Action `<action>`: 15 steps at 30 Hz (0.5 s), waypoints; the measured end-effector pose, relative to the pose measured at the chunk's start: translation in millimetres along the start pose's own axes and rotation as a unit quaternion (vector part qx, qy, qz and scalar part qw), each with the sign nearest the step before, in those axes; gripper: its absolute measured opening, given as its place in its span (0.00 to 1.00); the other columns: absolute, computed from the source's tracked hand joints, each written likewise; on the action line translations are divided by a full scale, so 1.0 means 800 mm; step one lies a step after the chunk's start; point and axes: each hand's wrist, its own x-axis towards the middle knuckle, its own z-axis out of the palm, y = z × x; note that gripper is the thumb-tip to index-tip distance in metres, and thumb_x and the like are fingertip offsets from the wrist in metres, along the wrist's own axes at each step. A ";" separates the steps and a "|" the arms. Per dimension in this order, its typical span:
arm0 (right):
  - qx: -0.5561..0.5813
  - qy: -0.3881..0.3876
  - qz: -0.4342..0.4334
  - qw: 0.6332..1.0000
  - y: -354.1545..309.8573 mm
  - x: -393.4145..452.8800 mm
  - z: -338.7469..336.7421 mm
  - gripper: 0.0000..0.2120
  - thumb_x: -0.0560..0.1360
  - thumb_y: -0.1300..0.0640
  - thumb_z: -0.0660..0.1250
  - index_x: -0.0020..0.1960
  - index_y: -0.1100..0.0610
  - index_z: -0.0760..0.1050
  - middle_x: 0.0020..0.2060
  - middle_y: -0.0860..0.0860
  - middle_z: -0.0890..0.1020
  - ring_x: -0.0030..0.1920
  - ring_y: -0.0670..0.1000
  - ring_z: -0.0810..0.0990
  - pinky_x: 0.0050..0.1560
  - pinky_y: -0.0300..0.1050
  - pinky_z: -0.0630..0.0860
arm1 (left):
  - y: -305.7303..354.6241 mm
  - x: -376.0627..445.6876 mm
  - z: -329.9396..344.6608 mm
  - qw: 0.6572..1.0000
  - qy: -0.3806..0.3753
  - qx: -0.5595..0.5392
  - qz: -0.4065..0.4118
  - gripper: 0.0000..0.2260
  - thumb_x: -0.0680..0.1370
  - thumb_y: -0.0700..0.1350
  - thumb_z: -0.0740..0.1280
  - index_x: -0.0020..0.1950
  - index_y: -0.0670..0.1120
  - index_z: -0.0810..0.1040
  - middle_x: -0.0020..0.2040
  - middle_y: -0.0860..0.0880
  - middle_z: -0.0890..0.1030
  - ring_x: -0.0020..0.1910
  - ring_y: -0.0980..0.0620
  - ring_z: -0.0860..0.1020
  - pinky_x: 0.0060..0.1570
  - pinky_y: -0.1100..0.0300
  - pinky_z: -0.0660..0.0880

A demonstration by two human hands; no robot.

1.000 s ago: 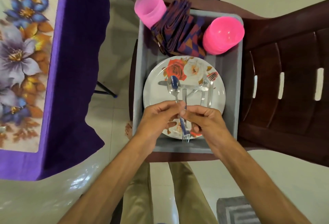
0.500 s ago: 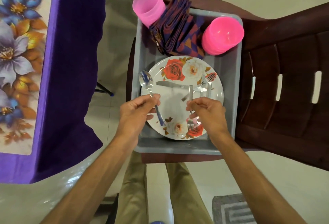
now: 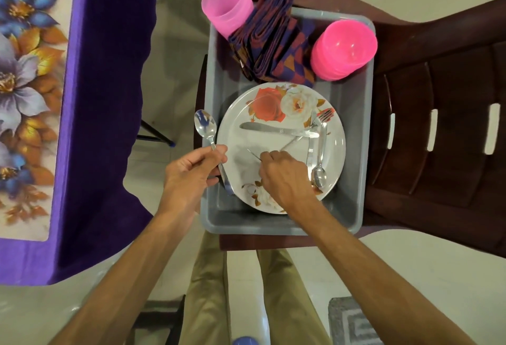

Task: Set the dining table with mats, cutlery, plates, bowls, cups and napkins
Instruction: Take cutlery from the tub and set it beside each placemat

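Head view: left hand (image 3: 189, 177) fingers pinch shiny steel spoon (image 3: 209, 139); right hand (image 3: 284, 177) fingers grip blurred cutlery.

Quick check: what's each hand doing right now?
Left hand: holding a spoon by its handle.
Right hand: fingers pinching a thin piece of cutlery on the plate; which piece cannot be told.

Since a second ago the two hands have parted. The left hand (image 3: 189, 177) has carried the spoon (image 3: 209, 136) leftward off the plate (image 3: 279, 147), while the right hand (image 3: 284, 177) has dropped onto the plate, fingertips on a utensil beneath them.
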 end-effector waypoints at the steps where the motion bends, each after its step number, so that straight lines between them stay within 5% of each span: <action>1: 0.024 -0.007 0.015 1.000 -0.002 0.003 0.005 0.07 0.69 0.63 0.77 0.41 0.60 0.78 0.32 0.54 0.80 0.32 0.57 0.80 0.26 0.44 0.70 | 0.001 -0.001 -0.002 1.000 -0.002 -0.002 0.001 0.09 0.78 0.50 0.74 0.56 0.51 0.88 0.51 0.51 0.88 0.50 0.54 0.86 0.58 0.55 0.82; 4: 0.261 -0.007 0.190 0.946 0.007 0.014 0.001 0.05 0.79 0.57 0.69 0.47 0.58 0.82 0.38 0.51 0.85 0.38 0.52 0.83 0.38 0.44 0.77 | 0.003 -0.001 -0.011 1.000 0.000 -0.007 0.005 0.10 0.77 0.52 0.74 0.56 0.53 0.88 0.51 0.52 0.88 0.53 0.51 0.84 0.59 0.55 0.81; 5: 0.403 -0.003 0.272 0.874 0.012 0.017 -0.010 0.05 0.79 0.57 0.70 0.48 0.58 0.83 0.39 0.52 0.86 0.38 0.50 0.84 0.41 0.43 0.79 | 0.003 -0.001 -0.014 1.000 0.003 -0.008 0.005 0.09 0.77 0.52 0.74 0.56 0.53 0.88 0.51 0.52 0.88 0.56 0.50 0.84 0.60 0.54 0.80; 7: 0.647 0.009 0.361 0.671 0.022 0.022 -0.038 0.04 0.78 0.62 0.72 0.50 0.62 0.83 0.43 0.58 0.88 0.40 0.52 0.85 0.43 0.43 0.81 | 0.003 0.001 -0.021 1.000 0.008 -0.014 0.005 0.09 0.78 0.51 0.74 0.57 0.52 0.88 0.52 0.51 0.88 0.58 0.47 0.84 0.61 0.52 0.80; 9: 0.742 0.004 0.370 0.559 0.034 0.020 -0.061 0.06 0.78 0.62 0.73 0.53 0.65 0.81 0.47 0.60 0.87 0.43 0.53 0.86 0.46 0.43 0.83 | 0.002 0.003 -0.024 1.000 0.008 -0.016 0.002 0.10 0.78 0.51 0.73 0.57 0.52 0.88 0.52 0.50 0.88 0.58 0.45 0.84 0.63 0.49 0.80; 15: 0.783 -0.015 0.349 0.515 0.044 0.011 -0.082 0.06 0.78 0.62 0.72 0.53 0.63 0.82 0.46 0.59 0.87 0.45 0.53 0.86 0.48 0.42 0.83 | -0.006 0.002 -0.027 1.000 0.005 -0.024 -0.001 0.09 0.78 0.52 0.73 0.56 0.52 0.88 0.53 0.47 0.87 0.56 0.44 0.83 0.65 0.44 0.79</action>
